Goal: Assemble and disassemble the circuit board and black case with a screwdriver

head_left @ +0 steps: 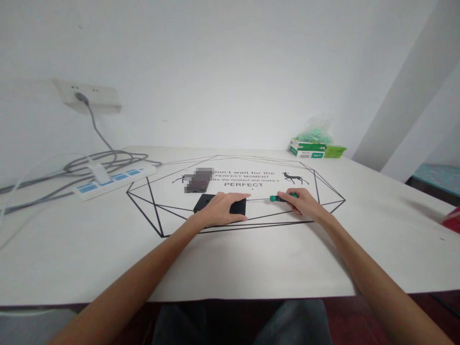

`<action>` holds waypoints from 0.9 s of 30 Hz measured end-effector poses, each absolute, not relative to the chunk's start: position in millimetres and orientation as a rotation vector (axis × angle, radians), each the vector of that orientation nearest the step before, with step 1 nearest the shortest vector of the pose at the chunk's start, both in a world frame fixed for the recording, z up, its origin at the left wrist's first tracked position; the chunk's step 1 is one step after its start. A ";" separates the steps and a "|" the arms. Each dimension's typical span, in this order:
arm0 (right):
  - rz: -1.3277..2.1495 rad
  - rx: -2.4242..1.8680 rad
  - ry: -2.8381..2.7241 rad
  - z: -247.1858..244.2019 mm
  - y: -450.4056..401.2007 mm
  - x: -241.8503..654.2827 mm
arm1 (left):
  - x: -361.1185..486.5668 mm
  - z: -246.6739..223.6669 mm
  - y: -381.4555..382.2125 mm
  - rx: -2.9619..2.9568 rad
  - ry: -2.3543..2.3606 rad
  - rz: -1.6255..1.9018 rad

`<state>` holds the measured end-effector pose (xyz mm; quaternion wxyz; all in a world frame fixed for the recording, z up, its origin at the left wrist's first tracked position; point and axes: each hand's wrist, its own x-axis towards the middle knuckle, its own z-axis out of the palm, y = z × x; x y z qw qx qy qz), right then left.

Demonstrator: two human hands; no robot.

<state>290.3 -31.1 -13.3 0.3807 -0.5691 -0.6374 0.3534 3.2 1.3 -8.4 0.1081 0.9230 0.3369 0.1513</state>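
A black box-shaped object [237,206] lies on the white table, and my left hand [222,209] grips it from above with thumb and fingers along its sides. My right hand [300,201] is closed around the green and black handle of a screwdriver [273,198]. The thin metal shaft points left, and its end meets the right side of the black box. Whether the tip sits in a screw is too small to tell. Behind the box lies a dark, phone-like flat thing [200,183], partly blurred by pixelation.
A white and blue power strip [117,182] with a plugged-in white adapter and coiled grey cables [104,160] lies at the left. A wall socket [95,98] is above. Green and white boxes [311,148] under a plastic bag [316,129] stand at the back right.
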 end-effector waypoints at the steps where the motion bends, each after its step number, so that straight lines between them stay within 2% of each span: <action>1: 0.849 -1.480 -1.645 -13.6 -30.6 289.6 | 3.3 -8.3 1.4 2.714 0.988 0.446; 9: 1.031 -1.392 -1.604 -7.9 -36.7 287.8 | 3.2 -8.7 1.5 2.725 0.996 0.445; 15: 0.691 -1.539 -1.717 -12.4 -31.5 287.9 | 4.1 -6.3 -0.6 2.741 1.003 0.424; 22: 1.086 -1.393 -1.629 -9.8 -36.9 289.6 | 4.0 -5.2 -1.5 2.718 1.039 0.417; 27: 0.959 -1.439 -1.658 -11.3 -35.6 291.1 | 3.4 -4.8 -1.9 2.698 1.061 0.413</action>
